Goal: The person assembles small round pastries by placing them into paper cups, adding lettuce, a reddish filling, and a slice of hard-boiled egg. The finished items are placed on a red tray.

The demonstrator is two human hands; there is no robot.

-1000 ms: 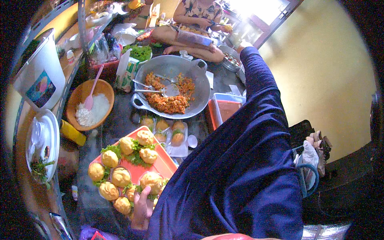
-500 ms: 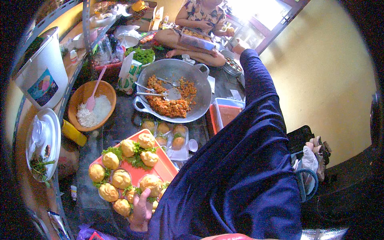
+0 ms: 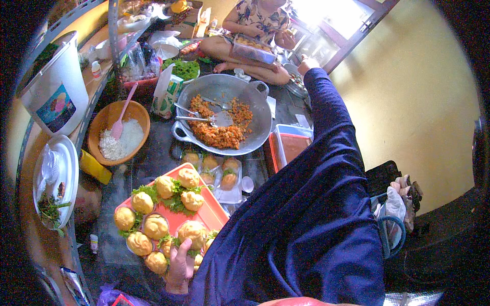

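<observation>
Low in the view, my left hand (image 3: 179, 268) is closed on a golden choux bun (image 3: 193, 232) with green lettuce, the thumb against its side. It is at the near edge of an orange-red tray (image 3: 209, 204) bearing several similar lettuce-filled buns (image 3: 154, 226). My right arm, in a dark blue sleeve, stretches far forward. At its end my right hand (image 3: 308, 65) appears closed, fingers curled, near the other person's hand (image 3: 285, 39); whatever it may hold is too small to make out. That person has a clear box of buns (image 3: 253, 50) on the lap.
Beyond the tray stands a wide metal wok (image 3: 258, 120) with orange filling and utensils. An orange bowl (image 3: 144, 115) of white rice or flour holds a pink spoon. Packed buns (image 3: 228, 181), a lidded container (image 3: 293, 143), greens (image 3: 184, 70) and a white bucket (image 3: 61, 81) stand around.
My right hand has drawn back slightly from the other person's hand, which has moved a little left. My left hand keeps its hold on the bun; the view has shifted slightly.
</observation>
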